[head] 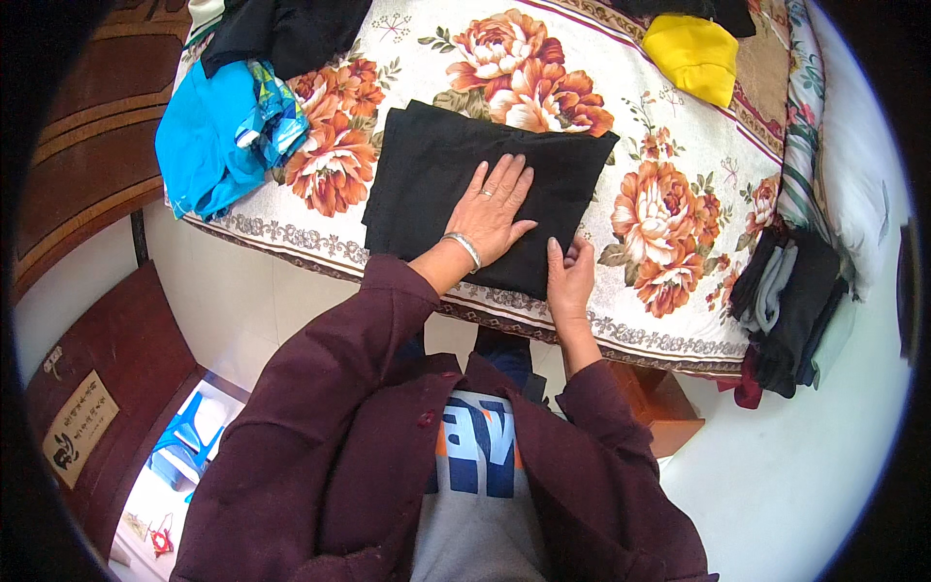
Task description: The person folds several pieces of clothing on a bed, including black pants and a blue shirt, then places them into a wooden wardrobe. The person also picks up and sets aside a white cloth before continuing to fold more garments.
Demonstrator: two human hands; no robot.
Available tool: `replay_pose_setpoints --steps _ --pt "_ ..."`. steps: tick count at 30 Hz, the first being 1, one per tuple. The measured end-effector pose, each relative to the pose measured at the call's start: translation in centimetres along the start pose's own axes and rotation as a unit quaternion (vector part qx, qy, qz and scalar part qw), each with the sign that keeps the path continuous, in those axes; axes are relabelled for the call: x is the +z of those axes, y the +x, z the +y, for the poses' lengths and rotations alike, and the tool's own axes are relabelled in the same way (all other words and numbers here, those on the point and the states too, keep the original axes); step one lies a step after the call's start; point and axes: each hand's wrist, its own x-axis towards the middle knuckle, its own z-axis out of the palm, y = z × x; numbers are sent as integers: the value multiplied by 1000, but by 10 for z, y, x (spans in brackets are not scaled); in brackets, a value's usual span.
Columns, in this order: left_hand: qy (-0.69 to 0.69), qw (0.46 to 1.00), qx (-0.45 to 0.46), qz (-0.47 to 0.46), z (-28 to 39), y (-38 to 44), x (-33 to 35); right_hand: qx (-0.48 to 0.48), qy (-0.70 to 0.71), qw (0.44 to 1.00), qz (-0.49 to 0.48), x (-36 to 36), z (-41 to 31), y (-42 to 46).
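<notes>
A folded black cloth garment (pixel 429 174) lies flat on a floral-patterned bed cover (pixel 444 80), close to its front edge. My left hand (pixel 498 207), with a ring and a silver bracelet, rests palm down on top of the cloth, fingers stretched out. At the cloth's near right corner is my right hand (pixel 571 276). Its thumb lies along the edge and its other fingers curl beside it; whether they pinch the fabric is not clear.
Bright blue clothing (pixel 207 142) and black clothing (pixel 284 36) lie at the left. A yellow garment (pixel 691 58) is at the far right. Dark folded clothes (pixel 793 305) are stacked at the right edge. A dark wooden panel (pixel 94 109) stands left; a wooden drawer (pixel 658 407) is below the bed cover.
</notes>
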Motion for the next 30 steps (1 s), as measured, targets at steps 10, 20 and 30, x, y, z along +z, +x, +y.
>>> replay_pose_setpoints --steps 10,20,30 --pt "-19 999 -24 23 -18 -21 -9 -97 179 974 -104 16 -49 -24" --pt "44 998 -34 31 -90 -96 -8 -254 -35 957 -134 104 -135 -49" --pt "-169 931 -221 237 -78 -129 -93 -180 10 939 -292 149 -122 -31"
